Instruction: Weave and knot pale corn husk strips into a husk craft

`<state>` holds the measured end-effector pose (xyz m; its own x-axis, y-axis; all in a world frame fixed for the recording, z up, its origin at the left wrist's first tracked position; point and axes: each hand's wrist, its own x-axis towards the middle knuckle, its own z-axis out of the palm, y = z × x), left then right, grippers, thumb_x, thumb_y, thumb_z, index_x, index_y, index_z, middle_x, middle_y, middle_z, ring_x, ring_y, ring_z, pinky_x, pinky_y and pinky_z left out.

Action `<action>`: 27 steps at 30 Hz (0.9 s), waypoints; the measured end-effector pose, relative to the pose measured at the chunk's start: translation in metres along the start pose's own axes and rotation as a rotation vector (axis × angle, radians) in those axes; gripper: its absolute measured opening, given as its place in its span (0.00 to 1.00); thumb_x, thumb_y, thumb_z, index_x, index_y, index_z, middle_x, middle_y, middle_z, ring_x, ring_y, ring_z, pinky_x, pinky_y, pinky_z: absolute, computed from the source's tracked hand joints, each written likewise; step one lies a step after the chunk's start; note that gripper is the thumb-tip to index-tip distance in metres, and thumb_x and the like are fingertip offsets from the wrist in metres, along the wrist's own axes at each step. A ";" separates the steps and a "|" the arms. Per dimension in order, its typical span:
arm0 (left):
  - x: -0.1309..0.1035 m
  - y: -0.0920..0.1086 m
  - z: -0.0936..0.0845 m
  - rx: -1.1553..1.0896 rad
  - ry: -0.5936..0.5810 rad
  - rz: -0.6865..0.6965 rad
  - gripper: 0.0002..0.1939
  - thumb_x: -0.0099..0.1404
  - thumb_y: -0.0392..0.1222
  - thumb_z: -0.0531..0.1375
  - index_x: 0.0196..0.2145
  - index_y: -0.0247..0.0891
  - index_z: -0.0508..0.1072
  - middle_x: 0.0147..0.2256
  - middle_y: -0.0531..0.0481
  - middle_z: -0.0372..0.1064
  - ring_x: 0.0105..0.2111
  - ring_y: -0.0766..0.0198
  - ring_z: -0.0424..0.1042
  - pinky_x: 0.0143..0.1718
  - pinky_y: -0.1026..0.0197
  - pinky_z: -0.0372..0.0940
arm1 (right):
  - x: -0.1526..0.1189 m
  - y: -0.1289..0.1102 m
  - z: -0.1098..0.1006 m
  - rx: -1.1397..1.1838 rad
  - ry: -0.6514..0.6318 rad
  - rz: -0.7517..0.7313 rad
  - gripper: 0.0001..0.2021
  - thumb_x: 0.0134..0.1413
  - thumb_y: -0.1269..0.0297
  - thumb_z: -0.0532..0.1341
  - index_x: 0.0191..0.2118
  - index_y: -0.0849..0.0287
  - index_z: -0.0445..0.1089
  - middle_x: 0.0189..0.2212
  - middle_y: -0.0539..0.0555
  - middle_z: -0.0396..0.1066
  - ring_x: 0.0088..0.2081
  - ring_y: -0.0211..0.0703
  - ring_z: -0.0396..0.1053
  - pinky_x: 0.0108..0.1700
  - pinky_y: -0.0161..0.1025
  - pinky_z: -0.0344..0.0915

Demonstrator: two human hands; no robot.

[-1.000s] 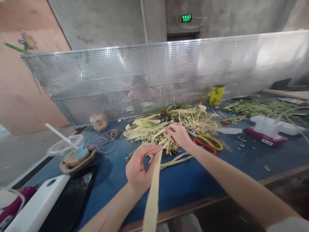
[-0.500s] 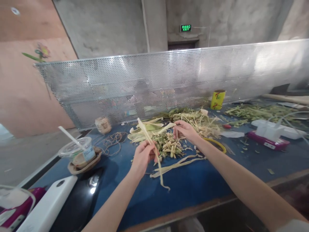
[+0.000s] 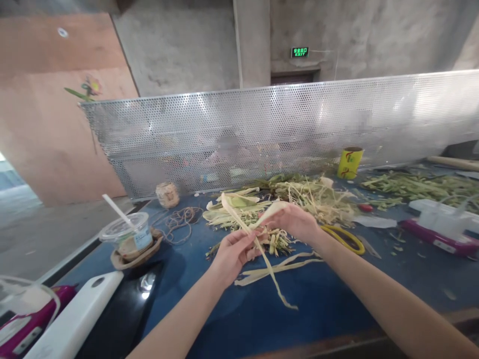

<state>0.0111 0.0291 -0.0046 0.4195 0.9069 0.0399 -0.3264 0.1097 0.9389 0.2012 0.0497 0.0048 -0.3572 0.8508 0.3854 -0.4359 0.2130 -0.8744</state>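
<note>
Left hand (image 3: 234,257): thumb and fingers pinched on a long, pale corn-husk strip (image 3: 270,268). Strip crosses the fingertips at a slant, upper end jutting above the hand, thin curled tail hanging below, over the blue tabletop (image 3: 239,326).

Right hand (image 3: 295,222): just beside the left, fingers bent behind a broader pale husk (image 3: 272,211), which runs down to the left fingertips. Tips partly hidden; cannot tell whether they grip it.

Below the hands, loose strips (image 3: 299,263) lie on the tabletop. Beyond the fingers, a husk bundle (image 3: 220,214), with a tangled husk heap (image 3: 318,197) at its far right. Yellow scissor handle (image 3: 361,245) near the right forearm.

Farther left: loose twine (image 3: 183,224), a pale wound ball (image 3: 167,195), a lidded plastic cup (image 3: 130,239) with straw. Farther right: yellow roll (image 3: 350,163), green strips (image 3: 422,185), purple power strip (image 3: 441,239).

Perforated metal screen (image 3: 284,124) along the tabletop's far edge; a blurred person (image 3: 227,157) behind it. Room: grey concrete wall (image 3: 187,50), lit green exit sign (image 3: 300,52), pinkish wall panel (image 3: 75,144) at left.
</note>
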 end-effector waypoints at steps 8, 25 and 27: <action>-0.005 0.004 -0.005 0.372 0.007 0.338 0.05 0.49 0.40 0.64 0.25 0.36 0.76 0.28 0.48 0.70 0.31 0.64 0.67 0.37 0.62 0.62 | -0.005 0.002 -0.002 -0.048 -0.281 0.168 0.25 0.49 0.43 0.49 0.21 0.62 0.63 0.20 0.54 0.68 0.27 0.41 0.68 0.32 0.40 0.64; -0.004 0.009 -0.004 0.769 0.196 0.440 0.05 0.54 0.39 0.57 0.26 0.38 0.72 0.39 0.46 0.69 0.39 0.57 0.66 0.40 0.58 0.60 | -0.004 -0.004 0.027 -0.546 0.101 0.224 0.10 0.43 0.63 0.62 0.33 0.62 0.68 0.14 0.45 0.66 0.16 0.31 0.62 0.19 0.29 0.58; -0.005 0.008 -0.003 0.696 0.177 0.327 0.06 0.54 0.38 0.55 0.27 0.37 0.71 0.31 0.48 0.69 0.32 0.61 0.67 0.33 0.61 0.61 | -0.003 -0.003 0.030 -0.561 0.234 0.142 0.13 0.43 0.64 0.61 0.38 0.61 0.66 0.13 0.43 0.63 0.15 0.31 0.60 0.18 0.29 0.56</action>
<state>0.0036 0.0267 0.0014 0.2336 0.9067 0.3511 0.2197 -0.4009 0.8894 0.1781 0.0324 0.0150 -0.1613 0.9586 0.2346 0.1258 0.2558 -0.9585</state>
